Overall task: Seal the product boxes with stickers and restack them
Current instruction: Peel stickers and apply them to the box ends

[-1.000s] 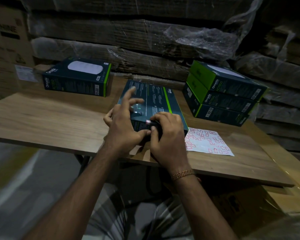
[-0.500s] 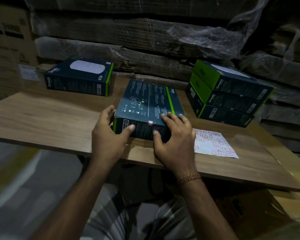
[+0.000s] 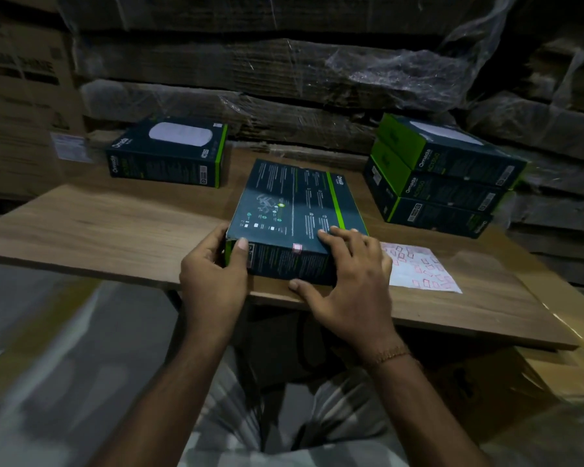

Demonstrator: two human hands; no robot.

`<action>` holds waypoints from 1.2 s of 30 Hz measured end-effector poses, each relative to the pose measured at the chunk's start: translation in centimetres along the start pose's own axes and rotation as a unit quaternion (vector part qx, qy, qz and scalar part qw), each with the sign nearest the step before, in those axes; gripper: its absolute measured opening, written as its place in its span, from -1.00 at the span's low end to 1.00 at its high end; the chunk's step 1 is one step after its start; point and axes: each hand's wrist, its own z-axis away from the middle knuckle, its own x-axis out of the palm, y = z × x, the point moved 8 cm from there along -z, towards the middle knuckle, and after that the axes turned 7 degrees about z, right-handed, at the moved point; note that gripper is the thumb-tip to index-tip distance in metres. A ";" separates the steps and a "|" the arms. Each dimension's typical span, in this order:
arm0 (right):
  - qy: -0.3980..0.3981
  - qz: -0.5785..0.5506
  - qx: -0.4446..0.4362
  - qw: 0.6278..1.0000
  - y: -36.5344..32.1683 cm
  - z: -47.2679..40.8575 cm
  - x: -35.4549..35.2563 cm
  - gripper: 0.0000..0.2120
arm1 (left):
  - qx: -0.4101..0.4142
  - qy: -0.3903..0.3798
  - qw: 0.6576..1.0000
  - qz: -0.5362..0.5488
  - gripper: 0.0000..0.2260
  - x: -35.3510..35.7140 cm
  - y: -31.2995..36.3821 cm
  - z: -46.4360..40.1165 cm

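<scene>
Product box (image 3: 294,210) flat on counter (image 3: 115,230), near front edge, centre. Small pink sticker (image 3: 297,248) on its near top edge, folded over onto side.

Left hand (image 3: 213,274) at box's 8 o'clock corner: thumb laid on near side, fingers curled round left end, grip holding box.

Right hand (image 3: 348,284) at 5 o'clock corner: fingers spread flat on top face, thumb stretched along counter under near side, grip wide.

Sticker sheet (image 3: 418,267) at 3 o'clock of right hand. Stack of three boxes (image 3: 445,176) at 2 o'clock; single box (image 3: 169,153) at 10 o'clock.
</scene>
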 end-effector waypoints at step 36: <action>0.279 -0.319 0.328 0.845 0.3 -3.3 -8.9 -0.38 | -0.386 -0.265 0.736 0.489 -0.41 17.8 2.4 3.4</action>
